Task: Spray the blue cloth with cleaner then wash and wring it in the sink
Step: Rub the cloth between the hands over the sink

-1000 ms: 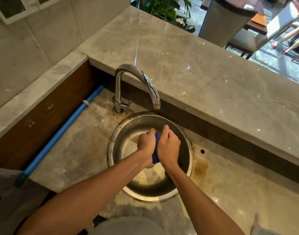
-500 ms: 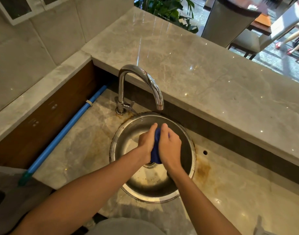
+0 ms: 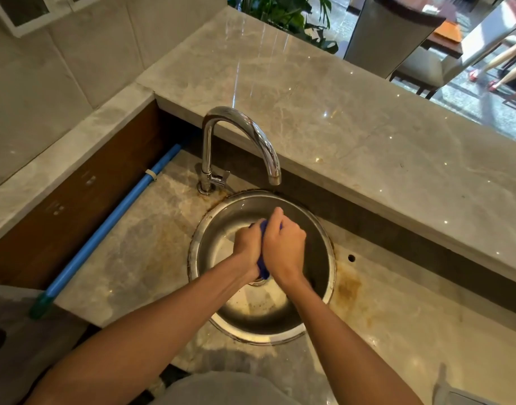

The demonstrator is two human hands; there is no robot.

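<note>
Both hands squeeze a wadded blue cloth (image 3: pixel 263 266) over the round stainless-steel sink (image 3: pixel 318 323): the left hand (image 3: pixel 249 247) and right hand (image 3: pixel 285 247) are clenched around it, palms pressed together. Over the past second the right fist has rolled over the left, a wringing twist. The curved chrome faucet (image 3: pixel 252 135) at twelve o'clock shows no stream, suggesting washing is done.

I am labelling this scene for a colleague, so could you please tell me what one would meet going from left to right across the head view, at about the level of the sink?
Blue pipe → sink rim → left hand → blue cloth → right hand → small hole in the countertop.
</note>
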